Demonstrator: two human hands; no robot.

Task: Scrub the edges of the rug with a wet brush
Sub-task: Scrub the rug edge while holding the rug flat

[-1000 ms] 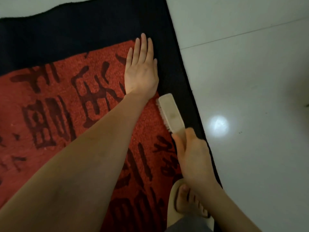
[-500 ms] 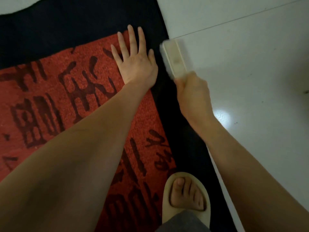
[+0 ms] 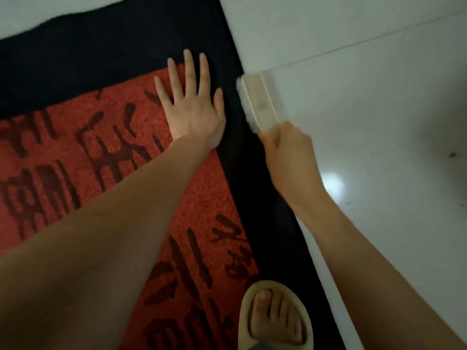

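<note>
- Down on the floor [image 3: 379,102] lies the rug [image 3: 75,152], with a red middle carrying dark characters and a wide black border round it.
- Flat on the rug rests the left hand [image 3: 193,109], palm down, fingers straight and spread, holding nothing.
- That hand sits at the red field's far right corner: the palm and two fingers lie on red, while the other fingertips and the thumb reach onto the black border.
- Gripped in the right hand [image 3: 288,157] is the brush [image 3: 260,102], with the fingers curled round its near end.
- The brush is pale, with a long flat back turned up and toward the floor side; its whitish bristles face left, against the rug's right edge.
- It lies along that edge, pointing away from the person, just beside the left hand's thumb with a strip of black border between them.
- Whether the bristles are wet cannot be told; they look blurred.
- The right hand sits over the line where the black border meets the floor, with its forearm running back over the pale tiles.
- A foot [image 3: 275,317] in a beige sandal stands on the rug at the near edge of the view, partly on red and partly on the border.
- The floor is pale and glossy, with a grout line crossing beyond the brush and a round bright glare spot right of the right wrist.
</note>
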